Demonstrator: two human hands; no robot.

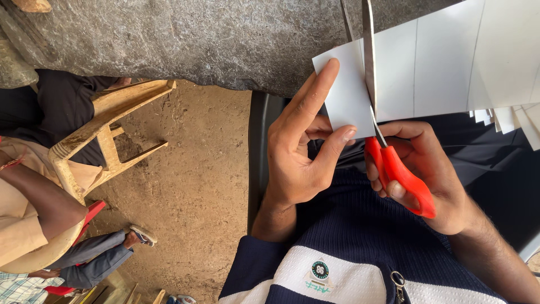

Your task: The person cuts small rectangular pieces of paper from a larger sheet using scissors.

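My left hand (301,152) pinches the left end strip of a white sheet of paper (433,62), thumb under it and fingers along its face. My right hand (430,174) grips red-handled scissors (396,169); their metal blades point up along a pencil line and are partly through the paper. The sheet carries several ruled vertical lines. More white strips (514,121) hang at the right edge.
A large grey stone slab (185,39) fills the top. A worn plastic chair (107,135) stands on the dirt ground (197,186) at left, with a person's arm (39,202) beside it. Another person's legs and sandal (112,250) show at lower left.
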